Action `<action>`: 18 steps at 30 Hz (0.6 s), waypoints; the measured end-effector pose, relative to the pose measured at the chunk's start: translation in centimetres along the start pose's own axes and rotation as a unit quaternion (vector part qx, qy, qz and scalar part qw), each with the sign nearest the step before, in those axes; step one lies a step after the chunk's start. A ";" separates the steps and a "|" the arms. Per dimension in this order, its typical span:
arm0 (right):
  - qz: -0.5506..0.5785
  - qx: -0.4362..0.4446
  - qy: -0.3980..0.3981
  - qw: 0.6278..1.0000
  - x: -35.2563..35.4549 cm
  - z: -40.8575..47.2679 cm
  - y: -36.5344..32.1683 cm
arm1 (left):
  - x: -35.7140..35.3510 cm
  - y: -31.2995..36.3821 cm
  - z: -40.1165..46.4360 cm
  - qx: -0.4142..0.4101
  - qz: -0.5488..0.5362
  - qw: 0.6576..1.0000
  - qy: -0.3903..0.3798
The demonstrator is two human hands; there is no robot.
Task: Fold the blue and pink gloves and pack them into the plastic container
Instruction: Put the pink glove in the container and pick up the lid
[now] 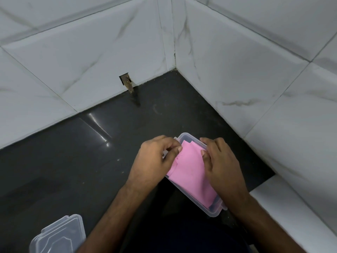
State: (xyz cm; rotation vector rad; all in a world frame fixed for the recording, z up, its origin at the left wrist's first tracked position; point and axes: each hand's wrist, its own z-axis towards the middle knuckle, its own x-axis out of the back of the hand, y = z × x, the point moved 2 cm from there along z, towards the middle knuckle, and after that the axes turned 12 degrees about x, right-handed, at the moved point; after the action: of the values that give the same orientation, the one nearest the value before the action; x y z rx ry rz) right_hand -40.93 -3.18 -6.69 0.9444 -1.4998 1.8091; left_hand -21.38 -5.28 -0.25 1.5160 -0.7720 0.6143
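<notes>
Fingertips first: the left hand [155, 161] has its fingers curled in tight, thumb and forefinger pinching the left edge of the folded pink glove [191, 170], right at the container's side. Over on the other side, the right hand [221, 163] lies across the glove's right edge with fingers bent down over it, thumb pressing onto the pink surface, holding it in place. The pink glove sits inside the clear rectangular plastic container [211, 211], filling most of it, and a dark blue sliver, probably the blue glove [215, 204], peeks from beneath it at the near corner. The container stands on the glossy black countertop [82, 161], close to the corner of white marble-look wall tiles [246, 79]. Near the bottom left, well apart, lies the clear plastic lid [58, 236].
</notes>
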 end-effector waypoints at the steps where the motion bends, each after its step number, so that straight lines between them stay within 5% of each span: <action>1: 0.008 -0.003 0.006 1.000 0.1 -0.1 0.0 | 0.0 0.2 -0.2 -0.025 -0.003 0.999 -0.023; 3: 0.009 -0.001 0.006 1.000 0.6 -0.4 -0.2 | -0.4 0.3 -0.6 -0.063 0.008 0.994 -0.085; 9: -0.128 0.224 -0.016 0.966 0.8 -2.0 -0.9 | -1.8 -1.3 -1.0 -0.087 0.190 0.967 -0.149; 13: -0.070 0.157 -0.178 0.969 -0.2 -1.5 -0.9 | -2.0 -2.1 -0.6 -0.083 0.240 0.960 -0.122; 18: -0.091 0.136 -0.237 0.958 -0.6 -0.9 -1.4 | -3.0 -1.7 0.0 -0.063 0.265 0.959 -0.075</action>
State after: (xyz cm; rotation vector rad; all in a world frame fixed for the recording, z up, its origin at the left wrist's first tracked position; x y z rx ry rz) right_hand -39.62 -2.09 -6.48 1.6917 -1.3844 1.7589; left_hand -21.99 -4.91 -3.67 1.2467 -1.3299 0.8311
